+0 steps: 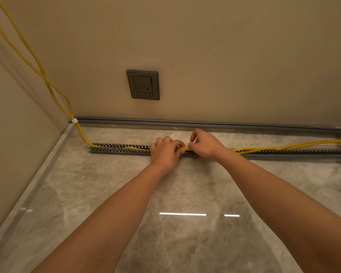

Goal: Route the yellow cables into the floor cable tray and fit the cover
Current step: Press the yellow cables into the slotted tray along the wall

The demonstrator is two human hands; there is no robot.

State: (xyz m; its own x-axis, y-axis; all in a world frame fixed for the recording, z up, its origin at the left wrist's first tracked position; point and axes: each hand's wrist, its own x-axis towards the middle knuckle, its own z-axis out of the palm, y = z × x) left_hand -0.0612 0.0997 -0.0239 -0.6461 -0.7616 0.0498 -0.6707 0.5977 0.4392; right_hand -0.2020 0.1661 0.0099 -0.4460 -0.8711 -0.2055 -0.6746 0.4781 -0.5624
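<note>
A grey slotted cable tray (118, 150) lies on the marble floor, parallel to the back wall. Yellow cables (283, 147) come down the left wall corner, pass a white clip (74, 120), and lie inside the tray's left part. To the right of my hands they rise out of the tray and run off right. My left hand (165, 152) and my right hand (205, 144) sit side by side over the tray's middle, both pinching the yellow bundle just above the tray. The long grey cover (205, 124) lies along the foot of the back wall.
A grey wall socket (143, 85) sits on the back wall above the tray. A side wall closes the space at left. Glossy marble floor (165, 223) stretches from the tray toward me, with light reflections.
</note>
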